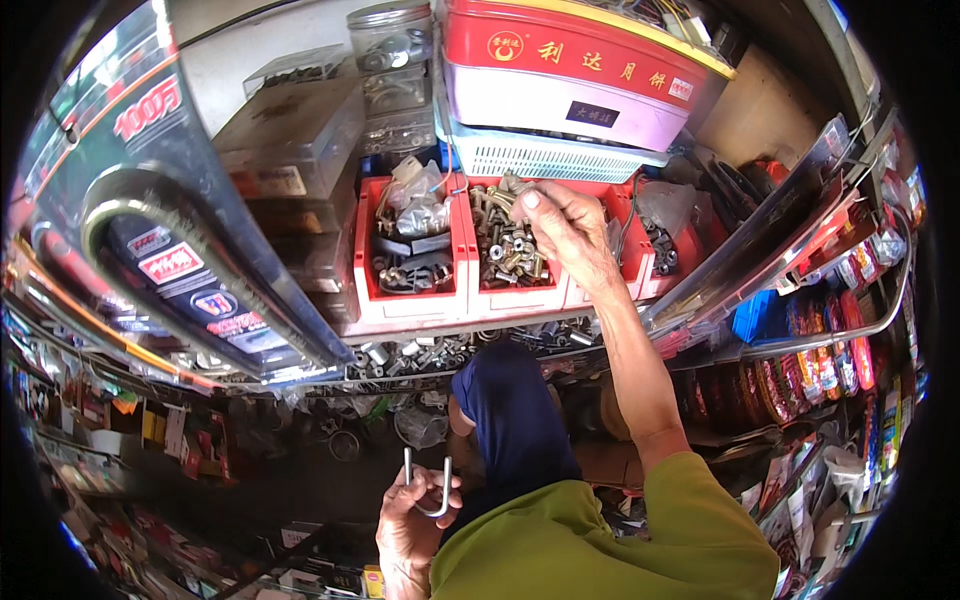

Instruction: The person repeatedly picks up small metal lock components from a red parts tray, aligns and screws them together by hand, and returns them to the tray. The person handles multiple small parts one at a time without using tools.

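In my left hand (402, 522), low in the picture, is a silver U-bolt (446, 488), gripped at its bend with both prongs pointing up. My right arm stretches forward to a red plastic bin (515, 302) filled with metal bolts and nuts (508, 250). Over the bin's far right part, my right hand (575, 235) has its thumb and fingers drawn together. Whatever is between those fingertips is too small and hidden to name. Left of this bin stands another red bin (410, 309) with clear plastic bags and dark metal parts.
Clear plastic boxes (290, 130) are stacked at the back left. A light blue basket (550, 157) and a red box lid (590, 50) rise behind the bins. Loose metal parts (440, 352) lie on a shelf below. Packaged goods (835, 345) hang at the right.
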Motion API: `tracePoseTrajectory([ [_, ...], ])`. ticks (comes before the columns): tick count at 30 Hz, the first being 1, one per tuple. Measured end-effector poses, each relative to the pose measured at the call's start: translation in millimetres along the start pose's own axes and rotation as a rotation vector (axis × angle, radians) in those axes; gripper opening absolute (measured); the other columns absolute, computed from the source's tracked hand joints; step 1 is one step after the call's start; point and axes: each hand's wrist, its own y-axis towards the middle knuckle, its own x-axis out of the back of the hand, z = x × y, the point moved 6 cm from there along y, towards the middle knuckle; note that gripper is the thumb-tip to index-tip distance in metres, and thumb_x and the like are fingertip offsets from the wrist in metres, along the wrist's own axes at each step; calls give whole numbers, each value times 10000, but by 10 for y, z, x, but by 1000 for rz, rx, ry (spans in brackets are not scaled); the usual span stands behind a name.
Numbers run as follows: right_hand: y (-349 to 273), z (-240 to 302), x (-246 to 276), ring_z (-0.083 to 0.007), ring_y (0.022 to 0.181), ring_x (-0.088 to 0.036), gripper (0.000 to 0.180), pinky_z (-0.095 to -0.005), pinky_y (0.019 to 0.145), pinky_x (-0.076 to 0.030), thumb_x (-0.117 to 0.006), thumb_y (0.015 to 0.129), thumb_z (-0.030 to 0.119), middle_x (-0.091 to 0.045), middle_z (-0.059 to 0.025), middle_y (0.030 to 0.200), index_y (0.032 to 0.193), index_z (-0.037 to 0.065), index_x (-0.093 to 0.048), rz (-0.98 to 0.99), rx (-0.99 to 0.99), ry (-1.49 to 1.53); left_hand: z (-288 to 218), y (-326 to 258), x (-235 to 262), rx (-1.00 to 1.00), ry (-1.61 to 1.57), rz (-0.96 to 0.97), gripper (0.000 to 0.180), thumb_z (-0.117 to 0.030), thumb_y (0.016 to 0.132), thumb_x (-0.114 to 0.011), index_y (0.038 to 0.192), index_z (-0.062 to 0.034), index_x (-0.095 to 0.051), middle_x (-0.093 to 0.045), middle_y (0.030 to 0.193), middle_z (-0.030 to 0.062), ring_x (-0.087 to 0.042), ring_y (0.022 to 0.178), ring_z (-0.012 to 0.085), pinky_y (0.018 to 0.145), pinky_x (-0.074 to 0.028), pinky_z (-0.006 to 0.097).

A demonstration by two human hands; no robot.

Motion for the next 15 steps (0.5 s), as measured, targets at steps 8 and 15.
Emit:
tracePoseTrajectory([
  [8,55,33,-167,-81,551,-438,317,-286,498,-396,-550,968,272,-468,15,631,827,-11,-580,254,151,-653,-225,-91,-35,-53,2,-62,177,-182,869,-602,854,-46,-490,-634,887,200,-626,682,259,458,-426,268],
  [15,-52,256,29,-86,553,-544,321,-248,491,-454,-536,963,302,-576,-31,716,916,-7,-614,-266,183,-205,-257,-104,-179,-152,-113,-21,171,-168,880,-604,860,-35,-499,-622,878,210,-601,699,261,460,-425,280],
])
